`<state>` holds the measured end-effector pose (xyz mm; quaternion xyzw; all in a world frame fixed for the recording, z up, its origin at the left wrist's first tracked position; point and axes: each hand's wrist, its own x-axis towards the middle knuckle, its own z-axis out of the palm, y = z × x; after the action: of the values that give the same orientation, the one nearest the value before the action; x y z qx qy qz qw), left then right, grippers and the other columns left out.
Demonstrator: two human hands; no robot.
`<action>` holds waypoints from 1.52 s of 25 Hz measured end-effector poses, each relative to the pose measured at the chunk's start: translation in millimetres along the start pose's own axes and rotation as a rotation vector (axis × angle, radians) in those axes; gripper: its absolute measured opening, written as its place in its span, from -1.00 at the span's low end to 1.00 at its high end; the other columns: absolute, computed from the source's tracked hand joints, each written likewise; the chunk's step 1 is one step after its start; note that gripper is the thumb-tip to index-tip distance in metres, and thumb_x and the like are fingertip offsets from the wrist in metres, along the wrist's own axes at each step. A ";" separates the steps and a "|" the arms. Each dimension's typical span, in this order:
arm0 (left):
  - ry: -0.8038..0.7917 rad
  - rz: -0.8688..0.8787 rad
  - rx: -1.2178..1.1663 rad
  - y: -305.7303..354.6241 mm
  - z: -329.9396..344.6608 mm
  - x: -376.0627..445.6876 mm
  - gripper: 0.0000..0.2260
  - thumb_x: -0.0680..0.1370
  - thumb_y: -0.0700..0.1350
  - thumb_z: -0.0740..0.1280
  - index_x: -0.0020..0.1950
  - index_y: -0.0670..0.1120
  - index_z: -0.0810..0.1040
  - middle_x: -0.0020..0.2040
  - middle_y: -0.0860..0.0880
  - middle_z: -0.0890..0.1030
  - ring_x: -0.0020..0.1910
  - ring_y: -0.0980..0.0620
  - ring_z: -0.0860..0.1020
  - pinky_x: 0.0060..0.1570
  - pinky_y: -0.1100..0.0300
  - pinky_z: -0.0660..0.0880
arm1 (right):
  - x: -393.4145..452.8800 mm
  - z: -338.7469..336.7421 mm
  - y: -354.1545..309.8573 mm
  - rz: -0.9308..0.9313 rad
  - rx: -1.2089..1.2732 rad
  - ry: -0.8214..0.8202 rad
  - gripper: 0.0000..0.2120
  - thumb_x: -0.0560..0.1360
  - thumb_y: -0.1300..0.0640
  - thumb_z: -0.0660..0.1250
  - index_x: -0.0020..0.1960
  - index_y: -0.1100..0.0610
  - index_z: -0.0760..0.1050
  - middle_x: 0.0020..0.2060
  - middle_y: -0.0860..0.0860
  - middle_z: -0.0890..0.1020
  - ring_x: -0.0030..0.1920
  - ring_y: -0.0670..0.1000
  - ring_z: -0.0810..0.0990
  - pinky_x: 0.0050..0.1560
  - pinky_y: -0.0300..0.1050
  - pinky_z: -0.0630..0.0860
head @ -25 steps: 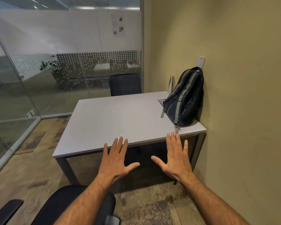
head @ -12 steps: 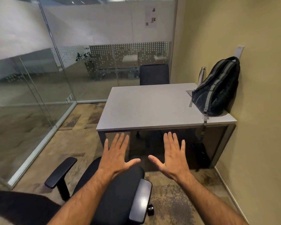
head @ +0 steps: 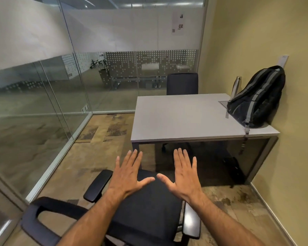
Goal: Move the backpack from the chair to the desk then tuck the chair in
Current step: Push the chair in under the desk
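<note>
Black backpack (head: pixel 256 102) already leans on the tabletop (head: pixel 181 118) against the wall, so both flat, empty hands, left hand (head: pixel 130 174) and right hand (head: pixel 183 173), should grip the chair (head: pixel 146 208) and roll it straight under.

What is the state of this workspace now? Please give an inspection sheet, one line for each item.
Surface: grey desk, mostly bare.
Job's things: backpack on the desk's right end, leaning on the wall; a strap hangs over the edge. Chair stands away from the desk, not tucked in, seat empty.
Clutter: steel bottle behind the backpack.
Grippers: left hand and right hand open, fingers spread, above the seat, holding nothing.
Cables: nothing seen for certain; dark shapes under the desk are unclear.
Surroundings: second chair behind the desk, glass walls, potted plant outside, yellow wall.
</note>
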<state>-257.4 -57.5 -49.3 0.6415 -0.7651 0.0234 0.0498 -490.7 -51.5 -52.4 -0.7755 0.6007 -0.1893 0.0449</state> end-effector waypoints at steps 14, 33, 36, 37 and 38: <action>-0.095 0.172 -0.135 -133.1 -25.9 -74.7 0.13 0.23 0.68 -0.30 0.65 0.03 -0.16 0.68 0.01 -0.10 0.64 0.00 -0.12 0.58 -0.20 -0.12 | -58.2 16.0 -174.7 0.189 -0.108 -0.090 0.14 0.30 -0.68 -0.34 0.64 0.05 -0.26 0.65 0.00 -0.20 0.62 0.01 -0.31 0.60 0.23 -0.28; -0.192 0.104 -0.177 -161.6 -42.5 -171.5 0.03 0.33 0.67 -0.19 0.65 0.11 -0.14 0.66 0.10 -0.14 0.60 0.12 -0.26 0.56 -0.15 -0.31 | -131.3 7.8 -211.8 0.272 -0.190 -0.368 0.15 0.32 -0.69 -0.24 0.62 0.07 -0.36 0.63 0.04 -0.29 0.60 0.04 -0.39 0.56 0.22 -0.38; -0.140 0.128 -0.239 -150.9 -44.8 -172.6 -0.03 0.38 0.63 -0.13 0.65 0.10 -0.12 0.66 0.12 -0.13 0.60 0.16 -0.26 0.58 -0.08 -0.28 | -131.6 4.9 -202.0 0.268 -0.182 -0.363 0.18 0.29 -0.70 -0.27 0.62 0.08 -0.35 0.64 0.04 -0.29 0.60 0.03 -0.40 0.55 0.20 -0.41; -0.116 0.139 -0.246 -147.0 -45.2 -172.3 -0.03 0.39 0.63 -0.14 0.65 0.10 -0.11 0.66 0.13 -0.12 0.59 0.18 -0.26 0.58 -0.06 -0.28 | -131.1 3.4 -197.6 0.271 -0.183 -0.363 0.20 0.26 -0.71 -0.30 0.62 0.09 -0.34 0.64 0.04 -0.28 0.60 0.03 -0.40 0.55 0.20 -0.41; -0.089 0.145 -0.249 -143.2 -44.6 -172.4 -0.03 0.38 0.63 -0.16 0.65 0.09 -0.10 0.66 0.14 -0.11 0.59 0.18 -0.26 0.58 -0.04 -0.27 | -130.3 2.3 -192.9 0.274 -0.182 -0.365 0.22 0.23 -0.71 -0.34 0.62 0.10 -0.34 0.64 0.04 -0.28 0.60 0.03 -0.39 0.55 0.20 -0.40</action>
<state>-84.8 90.6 -27.2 0.5738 -0.8079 -0.0966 0.0929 -340.5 124.7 -28.4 -0.7090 0.6967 0.0167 0.1080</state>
